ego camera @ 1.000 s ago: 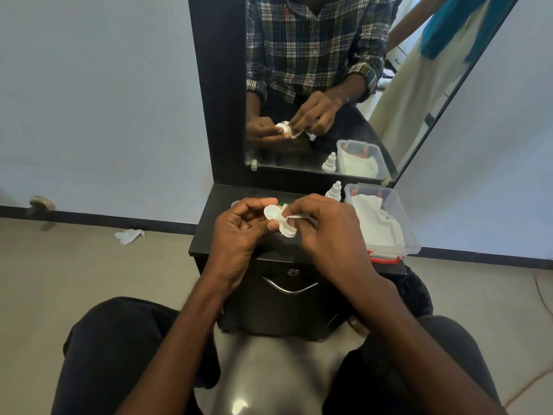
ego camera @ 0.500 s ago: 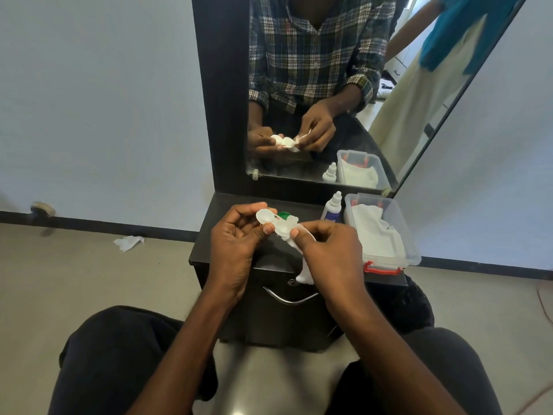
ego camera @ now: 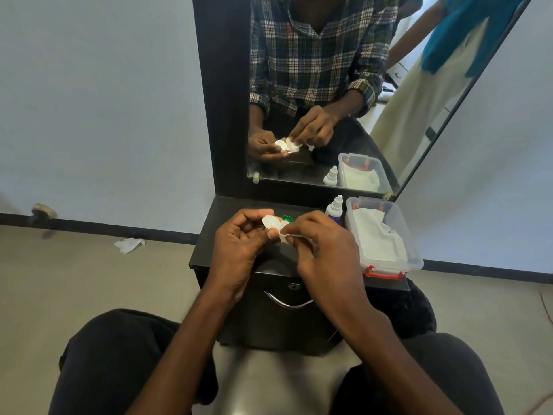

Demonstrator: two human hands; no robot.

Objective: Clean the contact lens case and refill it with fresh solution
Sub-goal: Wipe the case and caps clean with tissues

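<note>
A: Head view, obs. 1. Contact lens case (ego camera: 273, 223), white, held up over the black tabletop (ego camera: 230, 232), near its back edge, between both hands.

B: L hand?

A: Left hand (ego camera: 239, 250) has the grip clamped on the case's left well, thumb on top, fingers curled beneath.

B: R hand?

A: Right hand (ego camera: 326, 253) pinches a white tissue (ego camera: 287, 236) against the case's right well; grip closed on the tissue. Whether the fingers touch the case itself: can't tell, tissue covers it.

B: Caps?

A: One green cap (ego camera: 286, 218) on the tabletop just behind the case, partly hidden by fingers.

B: Other items?

A: Solution bottle (ego camera: 335, 207), white w/ dropper tip and purple label, upright at back right. Clear plastic box (ego camera: 386, 235) w/ red latch just beside it, white cloth inside. Crumpled tissue (ego camera: 129, 244) on the floor, well apart to the left, near the wall.

B: Mirror?

A: Mirror (ego camera: 329, 85) behind the tabletop reflects hands, case, bottle and box.
</note>
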